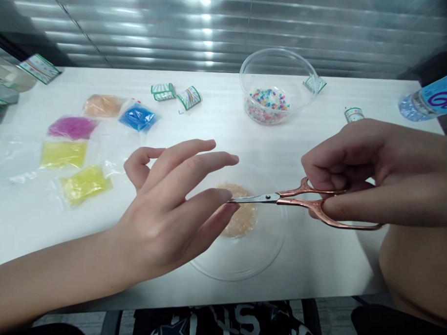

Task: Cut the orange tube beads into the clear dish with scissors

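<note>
My right hand (377, 174) grips small scissors (298, 198) by their copper-coloured handles, fingers in the loops. The blades are closed or nearly so and point left. My left hand (173, 208) pinches the blade tips between thumb and index finger, its other fingers spread. Whether something tiny also sits in that pinch is hidden. Below both hands stands a clear round bowl (249, 275) with pale orange, grainy material (243, 220) in its bottom, partly covered by my left hand.
A second clear bowl (278, 53) holds multicoloured beads (267, 105). Left lie clear bags of yellow (85, 184), purple (71, 127), orange (102, 106) and blue (138, 116) material. Small green-edged packets (189, 97) are scattered at the back. A bottle (430, 99) lies right. Window blinds (149, 33) border the table (215, 128).
</note>
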{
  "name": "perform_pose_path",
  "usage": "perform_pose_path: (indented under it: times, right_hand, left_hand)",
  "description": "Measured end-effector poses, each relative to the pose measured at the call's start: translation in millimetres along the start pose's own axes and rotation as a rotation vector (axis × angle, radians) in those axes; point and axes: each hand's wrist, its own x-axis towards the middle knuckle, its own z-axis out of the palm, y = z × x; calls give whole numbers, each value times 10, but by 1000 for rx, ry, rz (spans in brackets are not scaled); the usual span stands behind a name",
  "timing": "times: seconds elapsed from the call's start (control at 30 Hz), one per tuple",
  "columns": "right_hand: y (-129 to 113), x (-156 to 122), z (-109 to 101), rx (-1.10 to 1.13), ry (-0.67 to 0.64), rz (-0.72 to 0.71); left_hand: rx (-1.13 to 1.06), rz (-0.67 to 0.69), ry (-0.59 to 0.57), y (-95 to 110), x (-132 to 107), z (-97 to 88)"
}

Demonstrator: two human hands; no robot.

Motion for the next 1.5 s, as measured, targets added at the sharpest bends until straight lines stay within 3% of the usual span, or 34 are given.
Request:
perform_pose_path:
  times: [0.37,0.7,0.8,1.03,1.5]
  right_hand:
    - [54,50,-13,-20,-67,-105]
    - [-41,43,279,-748,314,-248]
    - [-85,41,373,-877,363,-280]
    - [-145,36,480,-925,376,-248]
    - [-148,25,479,-902,370,-278]
  left_hand:
    - [-27,18,-92,-23,39,-18]
    - [-19,27,-191,-95,65,-77]
    - [2,38,-202,-104,47,-56]
    - [19,30,-215,-100,32,-51]
    - [42,8,-257,-91,17,-32]
